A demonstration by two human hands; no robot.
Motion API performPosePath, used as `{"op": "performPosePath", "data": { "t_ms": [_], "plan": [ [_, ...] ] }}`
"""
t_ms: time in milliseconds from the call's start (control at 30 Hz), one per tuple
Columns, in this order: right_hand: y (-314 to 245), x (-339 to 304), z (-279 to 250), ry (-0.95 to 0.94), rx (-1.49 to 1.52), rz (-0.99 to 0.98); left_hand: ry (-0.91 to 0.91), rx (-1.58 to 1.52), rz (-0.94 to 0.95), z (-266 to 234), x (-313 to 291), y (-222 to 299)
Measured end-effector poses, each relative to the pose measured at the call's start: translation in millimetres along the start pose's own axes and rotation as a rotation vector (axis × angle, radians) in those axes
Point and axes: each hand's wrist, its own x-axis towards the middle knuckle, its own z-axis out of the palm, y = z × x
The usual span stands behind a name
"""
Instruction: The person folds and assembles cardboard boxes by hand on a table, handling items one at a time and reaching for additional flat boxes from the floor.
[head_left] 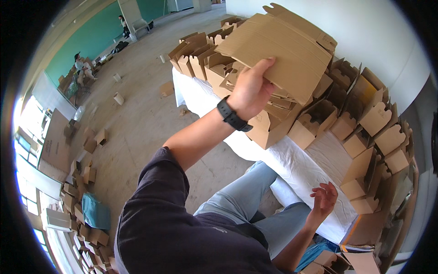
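Just one hand holds something in the head view: the left hand (253,91) is clamped on a flat piece of cardboard (283,50), thumb on top, probably because a pinch near the edge keeps it from sagging. The cardboard is above the far part of the white-covered table (299,166). The right hand (325,198) is empty by the table's near edge, fingers loosely curled. Open boxes (305,133) crowd the table, perhaps packed closely to save room.

left hand (252,93): grips flat cardboard (292,55) | right hand (324,199): near white cloth (296,165)
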Motion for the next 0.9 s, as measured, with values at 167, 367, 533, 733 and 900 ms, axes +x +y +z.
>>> {"op": "performPosePath", "data": {
  "t_ms": [167,367,533,733,900],
  "plan": [
    [5,-2,2,-0.059,-0.01,0.008,0.117,-0.028,-0.103,-31,28,-19],
    [8,-6,9,-0.076,-0.005,0.061,0.085,-0.111,-0.324,-43,24,-5],
    [11,3,13,-0.129,-0.02,0.068,-0.088,-0.014,-0.37,-55,-4,6],
    [-15,38,53,-0.219,-0.202,-0.097,-0.039,0.035,-0.368,-70,-39,10],
    [-44,80,96,-0.318,-0.533,-0.463,0.066,-0.055,-0.393,-84,-57,-19]
  ]
}}
